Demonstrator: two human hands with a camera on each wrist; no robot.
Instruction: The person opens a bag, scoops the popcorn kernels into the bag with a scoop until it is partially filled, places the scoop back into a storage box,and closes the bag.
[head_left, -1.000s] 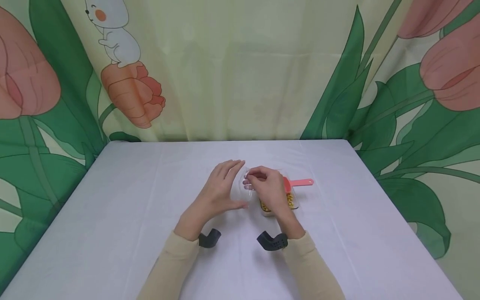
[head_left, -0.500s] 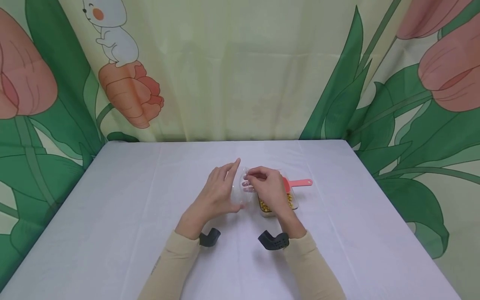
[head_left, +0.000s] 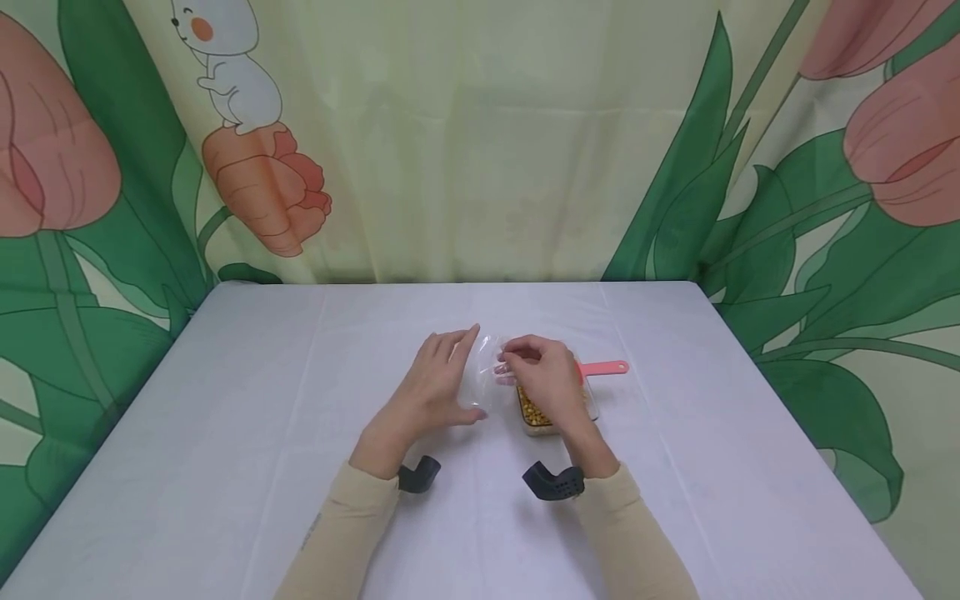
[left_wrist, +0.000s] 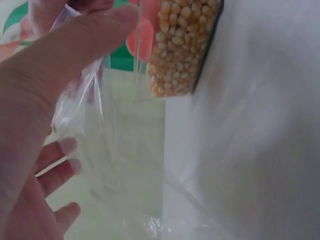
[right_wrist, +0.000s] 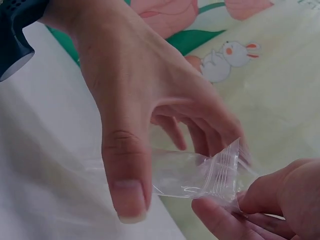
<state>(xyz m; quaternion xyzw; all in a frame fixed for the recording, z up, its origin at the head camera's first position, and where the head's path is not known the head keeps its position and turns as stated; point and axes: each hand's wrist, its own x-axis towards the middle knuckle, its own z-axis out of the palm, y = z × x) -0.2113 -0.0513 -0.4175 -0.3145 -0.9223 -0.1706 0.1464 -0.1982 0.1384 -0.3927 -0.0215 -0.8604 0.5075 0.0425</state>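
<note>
A clear zip bag (head_left: 480, 379) hangs between the two hands. My right hand (head_left: 551, 382) pinches its ridged zip edge (right_wrist: 225, 172) between thumb and fingers. Around the bag's other side lies my left hand (head_left: 429, 385), its fingers extended and the thumb (left_wrist: 95, 32) well apart from them; it pinches nothing. Just beneath and beside the right hand stands a clear box (head_left: 542, 431) of yellow corn kernels (left_wrist: 177, 50), partly hidden by that hand. A pink scoop (head_left: 606, 367) rests at the box, its handle pointing right; the right hand covers part of it.
A white cloth covers the table (head_left: 225, 467). Its far edge meets a printed curtain (head_left: 480, 167) with tulips, a rabbit and a carrot. A dark camera mount sits on each wrist, left (head_left: 420, 475) and right (head_left: 553, 482).
My right hand has shifted slightly right with the bag's edge. The left fingertips have drawn a little left, widening the gap between the hands. The box and scoop stay put.
</note>
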